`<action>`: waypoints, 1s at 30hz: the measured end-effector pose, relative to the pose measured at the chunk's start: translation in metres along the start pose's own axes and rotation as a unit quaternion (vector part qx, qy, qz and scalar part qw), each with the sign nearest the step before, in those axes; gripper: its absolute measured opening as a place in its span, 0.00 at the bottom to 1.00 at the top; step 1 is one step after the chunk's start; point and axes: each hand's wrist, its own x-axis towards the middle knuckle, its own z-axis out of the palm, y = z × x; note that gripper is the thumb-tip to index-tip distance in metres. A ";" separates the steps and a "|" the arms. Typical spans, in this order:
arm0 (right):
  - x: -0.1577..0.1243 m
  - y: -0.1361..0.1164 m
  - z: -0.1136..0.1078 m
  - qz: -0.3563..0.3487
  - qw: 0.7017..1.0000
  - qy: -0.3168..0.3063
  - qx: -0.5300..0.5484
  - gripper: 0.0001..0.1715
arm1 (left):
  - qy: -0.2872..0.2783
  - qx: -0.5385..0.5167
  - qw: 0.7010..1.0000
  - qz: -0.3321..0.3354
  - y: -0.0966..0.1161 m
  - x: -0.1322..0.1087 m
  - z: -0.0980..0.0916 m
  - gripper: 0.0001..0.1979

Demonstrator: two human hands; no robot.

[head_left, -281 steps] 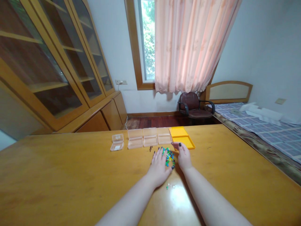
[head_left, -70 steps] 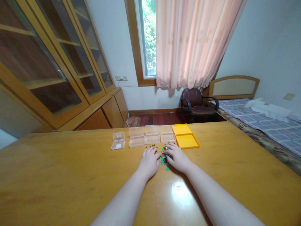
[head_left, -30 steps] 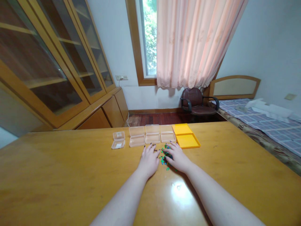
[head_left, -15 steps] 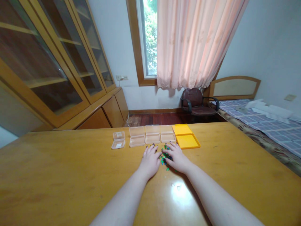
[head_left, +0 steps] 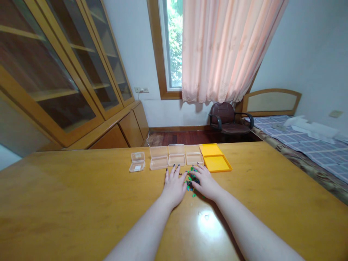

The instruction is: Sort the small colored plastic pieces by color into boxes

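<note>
A pile of small green, blue and black pieces (head_left: 193, 178) lies on the wooden table (head_left: 81, 203). My left hand (head_left: 174, 186) rests flat at the pile's left side, fingers spread, its thumb side beside the pieces. My right hand (head_left: 206, 183) is over the pile's right part with its fingers apart, hiding some pieces. Beyond my hands stand clear plastic boxes with raised lids: one (head_left: 159, 163), another (head_left: 177, 160) and a third (head_left: 194, 158). An open yellow box (head_left: 217, 163) is at their right.
A smaller clear box (head_left: 137, 166) lies open at the left of the row. Past the table's far edge are a brown chair (head_left: 223, 113), a bed (head_left: 307, 132) and a glass-door cabinet (head_left: 106, 112).
My left hand's fingers have spread wider and point more forward. Small dark pieces now show near its fingertips. My right hand has barely moved.
</note>
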 end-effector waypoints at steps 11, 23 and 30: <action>-0.003 0.001 0.003 0.031 0.998 -0.055 -0.014 0.28 | 0.026 -0.013 0.999 -0.025 -0.002 0.002 -0.008 0.20; 0.000 0.000 -0.003 -0.006 0.999 0.009 0.036 0.17 | 0.040 -0.072 0.994 0.071 -0.004 0.002 -0.015 0.14; -0.001 0.002 -0.001 -0.019 0.999 0.004 0.027 0.17 | 0.038 -0.054 0.998 -0.006 -0.006 0.004 -0.015 0.18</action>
